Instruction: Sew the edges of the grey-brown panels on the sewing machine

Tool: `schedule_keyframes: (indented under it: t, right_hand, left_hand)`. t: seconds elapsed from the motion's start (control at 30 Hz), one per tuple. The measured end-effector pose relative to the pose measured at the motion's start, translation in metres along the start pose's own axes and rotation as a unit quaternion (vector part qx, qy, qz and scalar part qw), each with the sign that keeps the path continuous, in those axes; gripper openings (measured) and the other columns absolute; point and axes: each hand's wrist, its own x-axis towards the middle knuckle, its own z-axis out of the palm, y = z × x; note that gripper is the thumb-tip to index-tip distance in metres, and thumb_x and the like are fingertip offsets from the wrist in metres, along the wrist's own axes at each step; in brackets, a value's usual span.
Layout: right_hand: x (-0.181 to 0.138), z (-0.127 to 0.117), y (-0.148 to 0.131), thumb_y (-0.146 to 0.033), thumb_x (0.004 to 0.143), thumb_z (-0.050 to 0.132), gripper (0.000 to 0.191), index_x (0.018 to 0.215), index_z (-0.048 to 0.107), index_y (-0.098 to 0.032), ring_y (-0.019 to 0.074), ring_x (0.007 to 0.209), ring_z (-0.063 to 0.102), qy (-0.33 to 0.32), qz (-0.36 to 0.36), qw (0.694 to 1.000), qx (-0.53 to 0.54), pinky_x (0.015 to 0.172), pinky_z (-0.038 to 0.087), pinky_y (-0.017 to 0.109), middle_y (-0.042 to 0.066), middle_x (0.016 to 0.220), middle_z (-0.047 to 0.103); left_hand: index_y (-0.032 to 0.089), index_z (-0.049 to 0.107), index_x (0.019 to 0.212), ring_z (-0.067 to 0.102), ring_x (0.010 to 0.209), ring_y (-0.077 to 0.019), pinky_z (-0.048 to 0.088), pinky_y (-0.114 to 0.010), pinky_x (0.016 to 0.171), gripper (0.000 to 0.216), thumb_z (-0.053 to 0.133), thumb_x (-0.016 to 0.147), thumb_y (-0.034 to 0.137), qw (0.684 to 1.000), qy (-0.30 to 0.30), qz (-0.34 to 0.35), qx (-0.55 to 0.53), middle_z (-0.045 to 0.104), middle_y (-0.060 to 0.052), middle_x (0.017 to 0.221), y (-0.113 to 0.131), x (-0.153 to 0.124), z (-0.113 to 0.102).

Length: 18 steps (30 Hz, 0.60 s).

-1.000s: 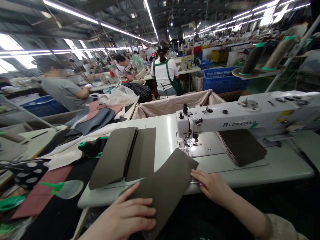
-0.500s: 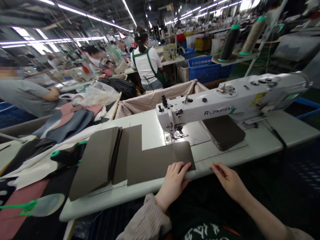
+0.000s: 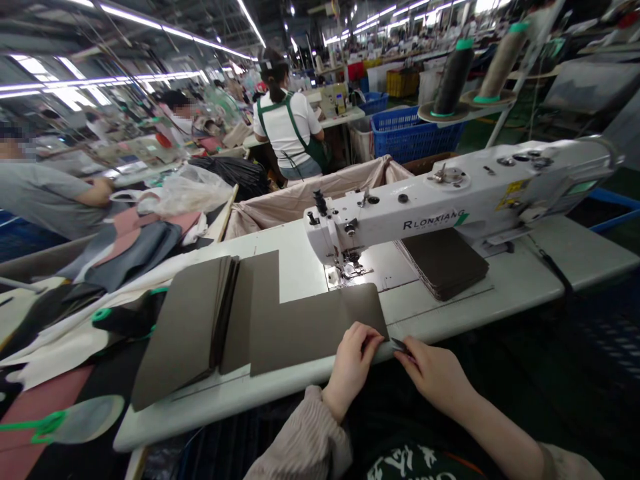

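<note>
While the left hand (image 3: 353, 357) rests at the near right corner of a flat brown panel (image 3: 310, 333), its thumb and fingertips are drawn into a narrow pinch; whether they grip the corner or a loose thread is too small to tell. The right hand (image 3: 430, 370) is closed around a small dark tool (image 3: 399, 345), its tip pointing at that same corner, just beside the left fingertips. Both hands are at the front edge of the worktop (image 3: 293, 267), the right forearm lying out past it.

The panel's long near edge runs close to the worktop's front edge, with a thin pale strip between them. Its far edge passes just in front of the presser foot (image 3: 350, 270) of the white sewing machine (image 3: 425, 200), and its left end overlaps a second brown sheet (image 3: 263, 280). Left of that sheet, a thick stack (image 3: 175, 327) reaches almost to the worktop's left end.

Pale worktop shows between the second sheet and the machine head, and a wider stretch opens from the panel's right edge along the front. A neater stack (image 3: 447, 260) sits under the machine arm, well apart from the hands. A fabric-lined bin (image 3: 310, 193) borders the far side.
</note>
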Motion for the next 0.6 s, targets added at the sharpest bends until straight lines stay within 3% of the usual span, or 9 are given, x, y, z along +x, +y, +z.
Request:
schedule_keyframes:
  t: [0.27, 0.33, 0.4, 0.47, 0.5, 0.53, 0.6]
  right_hand:
    - [0.012, 0.004, -0.009, -0.036, 0.102, 0.036, 0.029, 0.086, 0.056, -0.022, 0.0183, 0.057, 0.063, 0.008, -0.008, 0.993, -0.116, 0.049, 0.027, 0.029, 0.001, 0.069, 0.067]
    - [0.012, 0.001, -0.004, -0.036, 0.102, 0.036, 0.030, 0.084, 0.055, -0.023, 0.0176, 0.057, 0.063, 0.013, -0.006, 0.995, -0.098, 0.049, 0.029, 0.029, 0.000, 0.067, 0.066]
    - [0.012, -0.005, 0.003, -0.039, 0.101, 0.038, 0.029, 0.084, 0.055, -0.023, 0.0171, 0.060, 0.064, 0.028, -0.001, 0.998, -0.060, 0.052, 0.034, 0.028, -0.001, 0.070, 0.066]
    - [0.015, -0.012, 0.008, -0.045, 0.099, 0.042, 0.028, 0.089, 0.057, -0.023, 0.0173, 0.068, 0.065, 0.048, -0.002, 0.999, -0.019, 0.057, 0.041, 0.027, 0.001, 0.080, 0.068]
    - [0.017, -0.014, 0.009, -0.047, 0.097, 0.045, 0.028, 0.095, 0.058, -0.023, 0.0180, 0.074, 0.066, 0.057, -0.010, 0.998, -0.004, 0.061, 0.045, 0.027, 0.003, 0.089, 0.069]
    - [0.020, -0.016, 0.009, -0.049, 0.096, 0.048, 0.029, 0.103, 0.059, -0.023, 0.0189, 0.082, 0.067, 0.061, -0.027, 0.998, 0.007, 0.065, 0.047, 0.028, 0.005, 0.101, 0.070]
    - [0.026, -0.014, 0.007, -0.048, 0.094, 0.052, 0.040, 0.126, 0.054, -0.024, 0.0206, 0.095, 0.067, 0.046, -0.075, 0.996, 0.011, 0.074, 0.051, 0.029, 0.008, 0.129, 0.062]
  left_hand:
    - [0.019, 0.056, 0.088, 0.055, 0.087, -0.0182, 0.044, -0.029, 0.078, 0.016, 0.049, 0.099, 0.029, 1.000, -0.006, 0.013, 0.005, 0.059, -0.004, 0.091, 0.004, -0.001, -0.001]
    - [0.019, 0.055, 0.086, 0.054, 0.086, -0.0175, 0.044, -0.030, 0.078, 0.021, 0.043, 0.101, 0.029, 0.998, -0.042, 0.051, -0.002, 0.058, -0.004, 0.089, 0.006, -0.006, -0.013]
    - [0.019, 0.052, 0.074, 0.053, 0.080, -0.0169, 0.044, -0.032, 0.080, 0.033, 0.039, 0.102, 0.031, 0.984, -0.121, 0.130, 0.011, 0.056, -0.003, 0.077, 0.005, -0.015, -0.031]
    - [0.019, 0.049, 0.063, 0.053, 0.076, -0.0175, 0.044, -0.035, 0.082, 0.043, 0.041, 0.101, 0.037, 0.963, -0.181, 0.190, 0.059, 0.052, -0.002, 0.067, -0.001, -0.027, -0.053]
    - [0.019, 0.049, 0.061, 0.054, 0.077, -0.0182, 0.044, -0.036, 0.084, 0.044, 0.043, 0.100, 0.038, 0.960, -0.183, 0.194, 0.088, 0.053, -0.002, 0.066, -0.004, -0.033, -0.064]
    - [0.019, 0.054, 0.065, 0.056, 0.083, -0.0194, 0.044, -0.037, 0.086, 0.041, 0.045, 0.099, 0.038, 0.962, -0.166, 0.180, 0.120, 0.058, -0.004, 0.072, -0.008, -0.039, -0.075]
    - [0.020, 0.065, 0.091, 0.056, 0.107, -0.0244, 0.043, -0.041, 0.096, 0.025, 0.051, 0.097, 0.040, 0.966, -0.111, 0.131, 0.192, 0.065, -0.008, 0.103, -0.016, -0.048, -0.092]
